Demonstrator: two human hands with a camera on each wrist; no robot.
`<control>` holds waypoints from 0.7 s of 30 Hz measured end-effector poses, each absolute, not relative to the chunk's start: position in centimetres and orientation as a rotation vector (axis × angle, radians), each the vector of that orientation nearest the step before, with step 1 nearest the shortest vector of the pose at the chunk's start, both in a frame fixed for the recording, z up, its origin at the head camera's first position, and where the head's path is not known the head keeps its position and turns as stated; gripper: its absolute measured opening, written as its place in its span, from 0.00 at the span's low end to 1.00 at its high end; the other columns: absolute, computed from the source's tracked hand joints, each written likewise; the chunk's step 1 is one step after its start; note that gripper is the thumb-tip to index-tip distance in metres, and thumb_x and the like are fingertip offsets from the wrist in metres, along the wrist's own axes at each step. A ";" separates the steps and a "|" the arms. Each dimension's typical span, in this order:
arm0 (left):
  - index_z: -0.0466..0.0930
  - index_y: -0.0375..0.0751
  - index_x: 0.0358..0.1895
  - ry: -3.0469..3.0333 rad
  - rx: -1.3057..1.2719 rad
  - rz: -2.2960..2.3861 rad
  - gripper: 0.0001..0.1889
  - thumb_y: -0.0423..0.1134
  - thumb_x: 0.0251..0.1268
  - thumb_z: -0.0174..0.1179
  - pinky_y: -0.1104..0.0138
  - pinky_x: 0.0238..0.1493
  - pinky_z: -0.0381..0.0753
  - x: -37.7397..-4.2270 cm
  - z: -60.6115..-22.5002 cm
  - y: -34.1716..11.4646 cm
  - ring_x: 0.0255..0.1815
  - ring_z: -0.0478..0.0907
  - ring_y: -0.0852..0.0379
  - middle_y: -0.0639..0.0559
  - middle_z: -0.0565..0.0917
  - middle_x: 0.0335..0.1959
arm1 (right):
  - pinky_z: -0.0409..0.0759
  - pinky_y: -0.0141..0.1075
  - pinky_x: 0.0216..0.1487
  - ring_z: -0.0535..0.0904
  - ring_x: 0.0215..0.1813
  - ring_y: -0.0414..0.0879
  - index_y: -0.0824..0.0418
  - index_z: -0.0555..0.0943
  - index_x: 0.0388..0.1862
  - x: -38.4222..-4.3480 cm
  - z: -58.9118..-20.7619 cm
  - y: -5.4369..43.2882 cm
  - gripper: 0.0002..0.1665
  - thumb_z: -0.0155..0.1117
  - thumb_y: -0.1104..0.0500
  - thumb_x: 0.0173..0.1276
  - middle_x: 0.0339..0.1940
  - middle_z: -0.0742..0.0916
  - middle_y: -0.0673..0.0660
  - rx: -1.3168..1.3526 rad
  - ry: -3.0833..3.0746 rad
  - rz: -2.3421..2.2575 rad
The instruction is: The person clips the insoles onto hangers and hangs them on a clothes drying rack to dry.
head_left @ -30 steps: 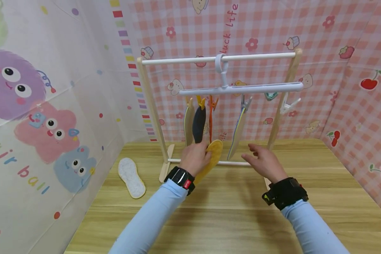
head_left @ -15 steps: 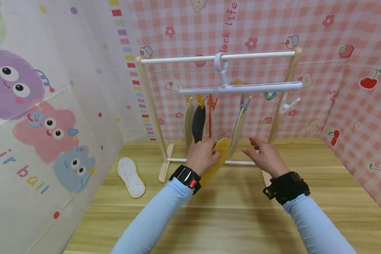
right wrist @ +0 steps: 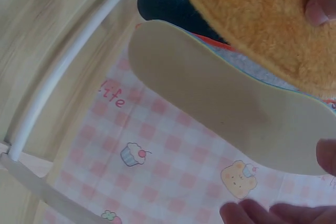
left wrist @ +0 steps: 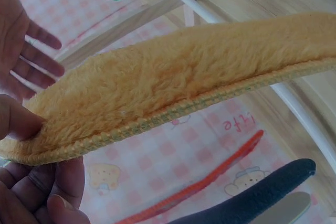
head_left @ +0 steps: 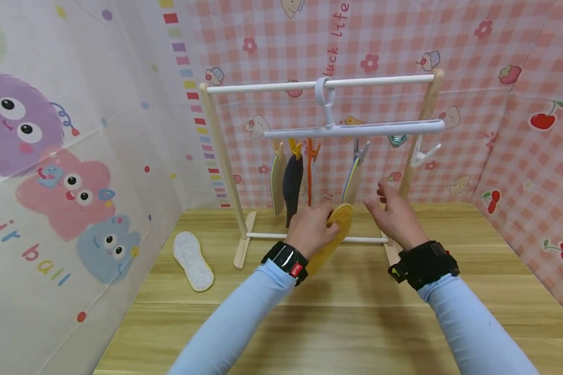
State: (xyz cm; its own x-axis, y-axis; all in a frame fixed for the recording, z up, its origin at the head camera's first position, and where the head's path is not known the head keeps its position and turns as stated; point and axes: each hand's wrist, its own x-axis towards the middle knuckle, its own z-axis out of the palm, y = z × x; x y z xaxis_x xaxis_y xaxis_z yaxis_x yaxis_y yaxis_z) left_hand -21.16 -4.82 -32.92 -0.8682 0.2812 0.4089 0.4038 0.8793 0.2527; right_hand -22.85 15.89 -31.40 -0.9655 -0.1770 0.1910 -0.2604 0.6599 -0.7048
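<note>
My left hand [head_left: 311, 232] pinches a fuzzy yellow insole [head_left: 343, 221] near one end, thumb on the furry face and fingers beneath, as the left wrist view shows of the insole [left wrist: 157, 82]. It is held tilted in front of the rack. To its right, my right hand [head_left: 396, 219] has its fingers spread and holds nothing. Just beyond that hand a beige insole [right wrist: 210, 98] with a blue and yellow edge hangs from a grey clip [head_left: 360, 152]. Further left hang an orange insole [head_left: 310, 182] seen edge-on, a dark one [head_left: 293, 179] and another beige insole [head_left: 278, 182], all clipped.
A pale grey hanger [head_left: 370, 129] with clips hooks over the top bar of a wooden rack [head_left: 225, 156]. At its right end dangles a white clip [head_left: 422, 156]. On the wooden table [head_left: 347, 323] at left lies a white fleecy insole [head_left: 193, 260]. Patterned cloth walls surround the back and sides.
My left hand has carried the yellow insole rightward, toward my right hand and the hanging beige insole. The right hand has risen slightly, still with its fingers spread.
</note>
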 end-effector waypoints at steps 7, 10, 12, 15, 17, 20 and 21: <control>0.74 0.49 0.30 -2.654 -0.535 -0.464 0.08 0.44 0.61 0.63 0.67 0.17 0.64 -21.3 -32.7 -3.8 0.17 0.70 0.61 0.59 0.70 0.18 | 0.63 0.64 0.64 0.64 0.68 0.73 0.71 0.39 0.79 -23.4 -29.8 15.7 0.48 0.49 0.45 0.79 0.74 0.60 0.77 0.294 -2.618 1.229; 0.72 0.49 0.28 -2.641 -0.527 -0.448 0.10 0.44 0.62 0.63 0.66 0.17 0.64 -21.4 -32.6 -3.5 0.17 0.70 0.60 0.58 0.70 0.18 | 0.64 0.64 0.64 0.65 0.68 0.72 0.68 0.34 0.79 -23.6 -29.1 15.8 0.51 0.48 0.43 0.78 0.76 0.57 0.76 0.261 -2.569 1.273; 0.71 0.49 0.28 -2.639 -0.521 -0.444 0.10 0.44 0.62 0.62 0.66 0.16 0.64 -21.5 -32.6 -3.2 0.17 0.70 0.60 0.58 0.70 0.18 | 0.64 0.64 0.63 0.65 0.68 0.71 0.65 0.32 0.80 -23.8 -28.7 15.8 0.52 0.48 0.41 0.78 0.76 0.56 0.76 0.251 -2.544 1.286; 0.73 0.49 0.29 -2.633 -0.513 -0.436 0.09 0.44 0.63 0.62 0.67 0.16 0.64 -21.6 -32.6 -2.9 0.17 0.70 0.60 0.58 0.71 0.18 | 0.64 0.64 0.64 0.65 0.70 0.70 0.62 0.29 0.80 -24.1 -28.3 15.9 0.53 0.47 0.39 0.77 0.77 0.54 0.75 0.234 -2.535 1.312; 0.74 0.49 0.29 -2.631 -0.514 -0.434 0.08 0.44 0.63 0.62 0.67 0.16 0.65 -21.7 -32.5 -2.7 0.18 0.71 0.60 0.58 0.72 0.19 | 0.66 0.63 0.63 0.67 0.68 0.70 0.58 0.27 0.80 -24.4 -28.0 16.0 0.53 0.45 0.37 0.77 0.76 0.56 0.75 0.224 -2.524 1.332; 0.75 0.49 0.29 -2.625 -0.513 -0.424 0.08 0.44 0.63 0.62 0.66 0.18 0.67 -21.8 -32.4 -2.4 0.20 0.73 0.60 0.57 0.74 0.20 | 0.63 0.62 0.66 0.64 0.71 0.67 0.50 0.27 0.80 -24.8 -27.6 16.1 0.52 0.45 0.34 0.76 0.78 0.55 0.71 0.189 -2.474 1.439; 0.75 0.48 0.29 -2.623 -0.513 -0.425 0.08 0.44 0.63 0.62 0.66 0.18 0.68 -21.8 -32.4 -2.4 0.21 0.73 0.60 0.57 0.74 0.21 | 0.62 0.62 0.67 0.62 0.73 0.66 0.47 0.28 0.81 -24.9 -27.4 16.1 0.52 0.45 0.33 0.75 0.79 0.55 0.70 0.178 -2.445 1.480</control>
State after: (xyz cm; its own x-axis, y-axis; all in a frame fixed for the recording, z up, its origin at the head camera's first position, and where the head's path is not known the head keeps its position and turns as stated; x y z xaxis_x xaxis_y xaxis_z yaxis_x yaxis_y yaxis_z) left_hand -21.78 -2.38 -32.41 -0.8380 0.2843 0.4656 0.4168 0.8844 0.2100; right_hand -24.91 16.07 -27.44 -0.9540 0.0375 0.2976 -0.2462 0.4687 -0.8484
